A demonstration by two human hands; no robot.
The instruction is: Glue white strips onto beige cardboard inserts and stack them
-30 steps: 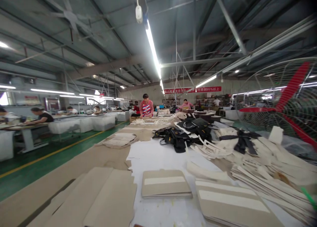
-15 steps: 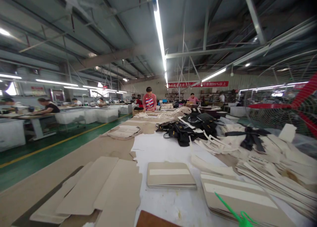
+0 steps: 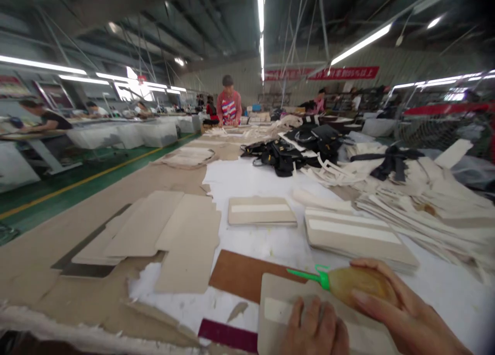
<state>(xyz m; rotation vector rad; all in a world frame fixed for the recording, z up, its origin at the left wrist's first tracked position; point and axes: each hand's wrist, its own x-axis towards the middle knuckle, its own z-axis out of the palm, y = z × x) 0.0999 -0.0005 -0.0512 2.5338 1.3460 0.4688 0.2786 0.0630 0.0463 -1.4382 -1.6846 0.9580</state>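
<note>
At the bottom right, my right hand (image 3: 390,308) is wrapped round an amber squeeze bottle (image 3: 359,285) with a green nozzle pointing left. My left hand (image 3: 315,329) lies flat with fingers stretched on a beige fabric panel (image 3: 286,306) that has a white strip across it. Under that panel sits a brown board (image 3: 243,275), and a dark red strip (image 3: 228,335) lies near the table edge.
Two stacks of beige panels with white strips (image 3: 261,212) (image 3: 356,236) lie further up the white-covered table. Loose beige cut pieces (image 3: 170,231) lie to the left, black bags (image 3: 286,156) and heaps of pale strips (image 3: 425,200) to the right. A person in a striped top (image 3: 229,103) stands at the far end.
The view has tilted down toward the table. Both my hands, the amber bottle and the panel under them have come into sight; before, only the green nozzle showed.
</note>
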